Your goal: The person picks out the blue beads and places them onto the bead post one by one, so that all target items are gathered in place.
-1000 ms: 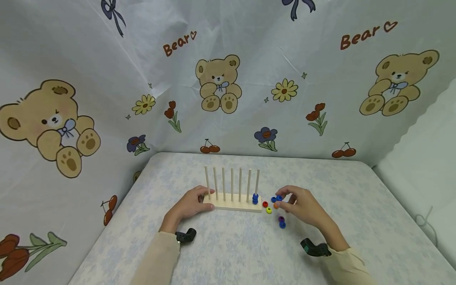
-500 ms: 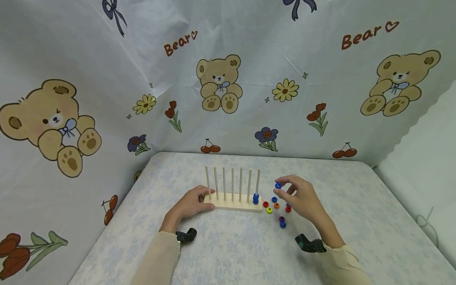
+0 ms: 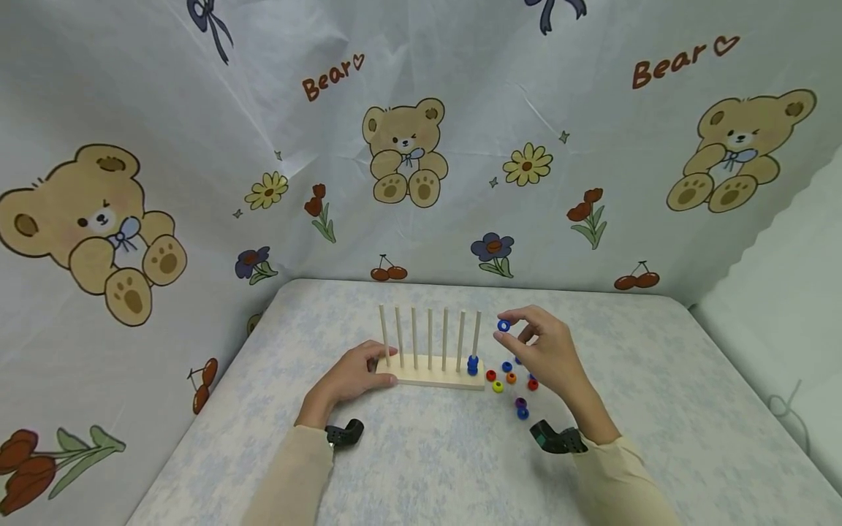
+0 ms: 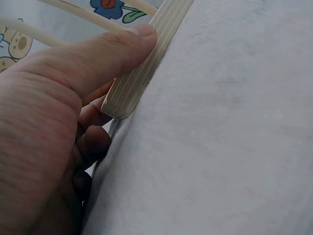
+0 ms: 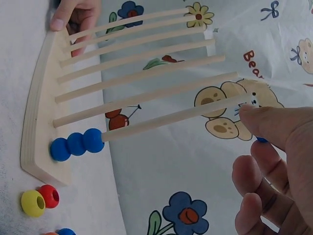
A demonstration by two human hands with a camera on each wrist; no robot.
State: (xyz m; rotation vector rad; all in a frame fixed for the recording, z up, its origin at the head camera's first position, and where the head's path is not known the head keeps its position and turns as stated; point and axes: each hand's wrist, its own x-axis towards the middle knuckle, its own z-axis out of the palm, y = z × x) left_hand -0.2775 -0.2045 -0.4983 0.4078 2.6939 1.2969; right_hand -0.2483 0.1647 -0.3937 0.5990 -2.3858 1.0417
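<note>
A wooden peg rack (image 3: 434, 377) with a row of several upright pegs stands mid-table. My left hand (image 3: 359, 372) grips its left end; in the left wrist view the thumb (image 4: 122, 51) lies along the base's edge. Three blue beads (image 5: 77, 144) are stacked at the bottom of the rightmost peg. My right hand (image 3: 544, 348) pinches a blue bead (image 3: 503, 325) between thumb and fingertips, raised to the right of that peg's upper part and apart from it. In the right wrist view the fingers (image 5: 274, 166) hide most of this bead.
Right of the rack lie loose beads: a red bead (image 3: 490, 375), a yellow bead (image 3: 498, 386), an orange bead (image 3: 511, 378), a purple bead (image 3: 521, 402) and several others, some partly behind my right hand. A patterned cloth (image 3: 460, 241) hangs behind the table.
My right hand has picked up a blue bead from the loose beads, lifted it and moved left toward the rightmost peg. The left hand and rack have stayed in place.
</note>
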